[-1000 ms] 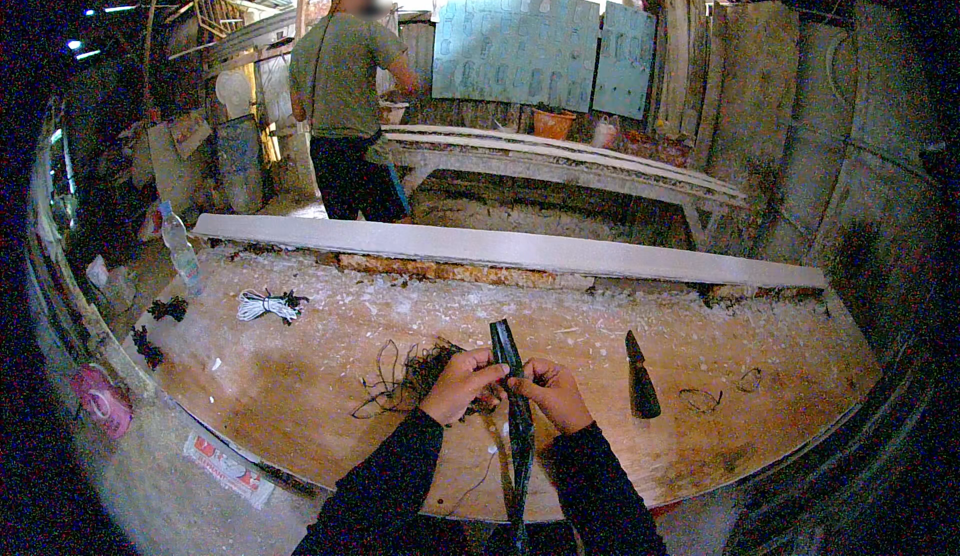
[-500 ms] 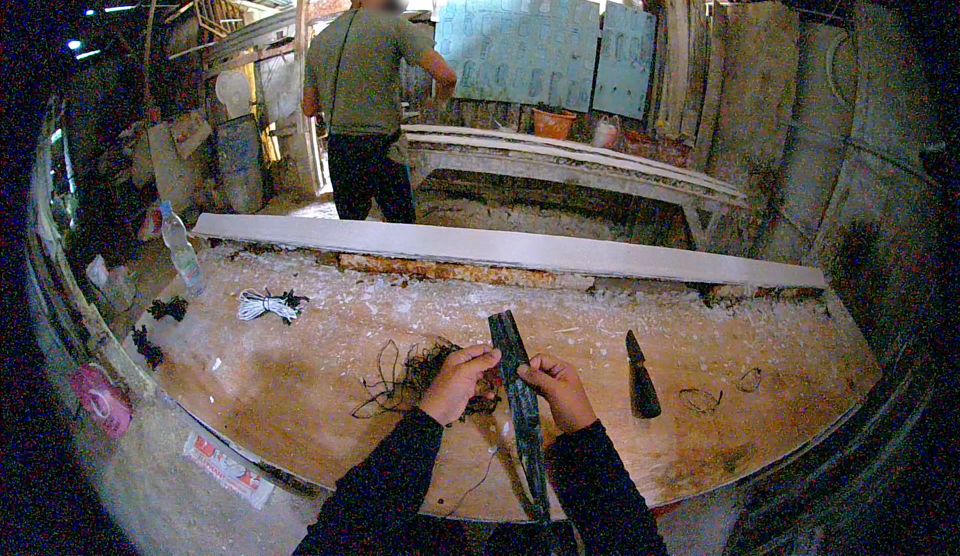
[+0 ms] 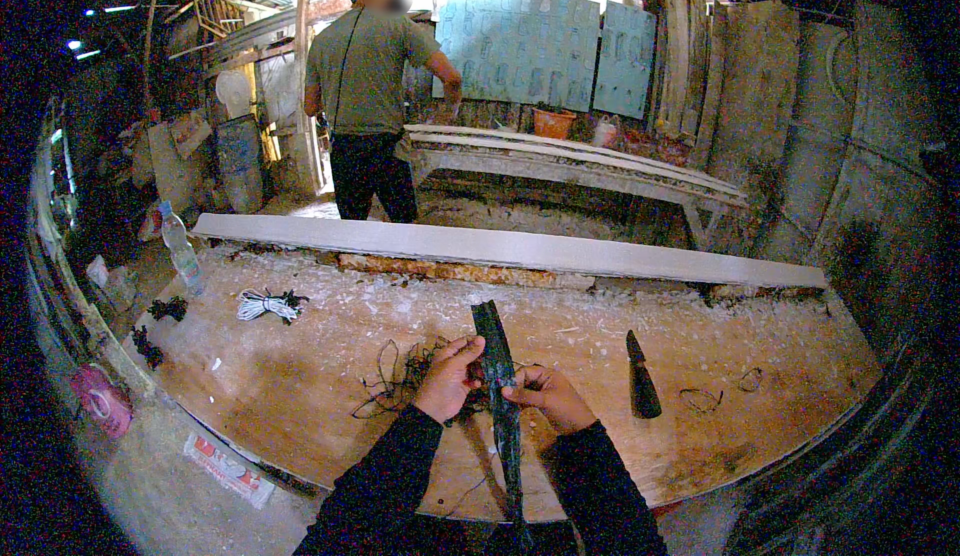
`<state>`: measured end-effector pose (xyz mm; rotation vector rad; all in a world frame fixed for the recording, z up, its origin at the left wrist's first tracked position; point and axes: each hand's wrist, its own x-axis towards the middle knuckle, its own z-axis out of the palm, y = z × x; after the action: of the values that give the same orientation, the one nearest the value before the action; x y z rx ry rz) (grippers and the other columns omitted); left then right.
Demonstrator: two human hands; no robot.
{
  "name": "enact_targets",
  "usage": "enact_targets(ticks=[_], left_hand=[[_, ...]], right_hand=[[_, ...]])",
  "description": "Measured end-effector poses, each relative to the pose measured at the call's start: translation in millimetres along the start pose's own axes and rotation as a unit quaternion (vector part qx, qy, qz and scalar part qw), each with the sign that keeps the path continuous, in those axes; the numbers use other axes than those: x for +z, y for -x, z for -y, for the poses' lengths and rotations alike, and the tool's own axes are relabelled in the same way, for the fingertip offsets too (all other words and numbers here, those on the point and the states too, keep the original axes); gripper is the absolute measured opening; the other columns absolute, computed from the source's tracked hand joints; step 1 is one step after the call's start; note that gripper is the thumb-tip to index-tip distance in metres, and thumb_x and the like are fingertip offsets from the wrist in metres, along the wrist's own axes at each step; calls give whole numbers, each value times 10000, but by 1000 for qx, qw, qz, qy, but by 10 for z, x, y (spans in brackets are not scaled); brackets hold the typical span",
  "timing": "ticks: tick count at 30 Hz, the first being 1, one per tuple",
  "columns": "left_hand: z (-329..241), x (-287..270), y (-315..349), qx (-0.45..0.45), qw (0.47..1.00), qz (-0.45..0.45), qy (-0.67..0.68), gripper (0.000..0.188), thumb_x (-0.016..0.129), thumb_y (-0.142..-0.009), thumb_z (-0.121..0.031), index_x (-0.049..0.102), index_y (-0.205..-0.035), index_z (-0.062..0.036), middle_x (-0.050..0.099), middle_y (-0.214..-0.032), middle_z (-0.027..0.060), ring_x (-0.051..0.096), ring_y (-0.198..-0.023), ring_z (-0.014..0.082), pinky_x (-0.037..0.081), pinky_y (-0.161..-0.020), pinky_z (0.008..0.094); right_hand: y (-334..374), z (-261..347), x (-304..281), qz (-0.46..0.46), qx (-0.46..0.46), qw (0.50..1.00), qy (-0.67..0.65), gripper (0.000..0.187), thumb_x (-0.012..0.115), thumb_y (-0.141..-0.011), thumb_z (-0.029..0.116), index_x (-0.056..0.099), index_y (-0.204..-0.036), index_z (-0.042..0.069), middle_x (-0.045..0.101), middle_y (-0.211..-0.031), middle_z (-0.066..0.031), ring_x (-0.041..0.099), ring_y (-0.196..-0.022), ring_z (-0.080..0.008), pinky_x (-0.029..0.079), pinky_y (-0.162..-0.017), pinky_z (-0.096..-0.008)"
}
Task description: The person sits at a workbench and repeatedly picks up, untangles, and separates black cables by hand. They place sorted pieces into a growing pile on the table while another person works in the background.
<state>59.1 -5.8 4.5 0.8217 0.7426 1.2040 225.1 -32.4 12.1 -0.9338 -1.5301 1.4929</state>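
A long, flat black strip [image 3: 507, 446] runs upright in front of me over the wooden board [image 3: 300, 406], its far end above the board and its near end down at the board's front edge. My left hand [image 3: 448, 381] pinches its left side near the top. A little lower, my right hand [image 3: 550, 398] grips its right edge between thumb and fingers. Behind my left hand lies a tangle of thin dark string [image 3: 388, 388], partly covered by it. To the right rests a dark, knife-like tool [image 3: 642, 381], with small loops of thin cord [image 3: 700, 399] beyond it.
A tied bundle of white cord [image 3: 265, 304], black bundles [image 3: 167, 309] and a clear bottle [image 3: 180, 248] stand at left. A long white beam [image 3: 500, 248] crosses the far edge amid pale crumbs. Behind it, a person [image 3: 365, 76] stands beside a bench [image 3: 590, 171].
The strip's upper end has shifted left and tilts differently. My right hand has moved slightly left and down along the strip. The person's arm behind has lowered a little.
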Motion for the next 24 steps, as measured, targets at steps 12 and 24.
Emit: enact_targets(ticks=[12, 24], left_hand=[[9, 144, 116, 22, 977, 104, -185, 139, 560, -784, -191, 533, -864, -81, 546, -742, -42, 503, -634, 40, 386, -508, 171], [-38, 139, 134, -9, 982, 79, -171, 211, 521, -794, -264, 558, -878, -73, 562, -824, 10, 525, -738, 110, 411, -640, 239]], right_hand=[[-6, 21, -16, -130, -28, 988, -76, 118, 593, -759, 162, 530, -679, 102, 539, -648, 28, 486, -584, -66, 388, -546, -206], [-31, 3, -41, -140, -36, 986, -84, 154, 574, -779, 193, 526, -662, 105, 538, -643, 32, 485, -571, -62, 388, -536, -205]])
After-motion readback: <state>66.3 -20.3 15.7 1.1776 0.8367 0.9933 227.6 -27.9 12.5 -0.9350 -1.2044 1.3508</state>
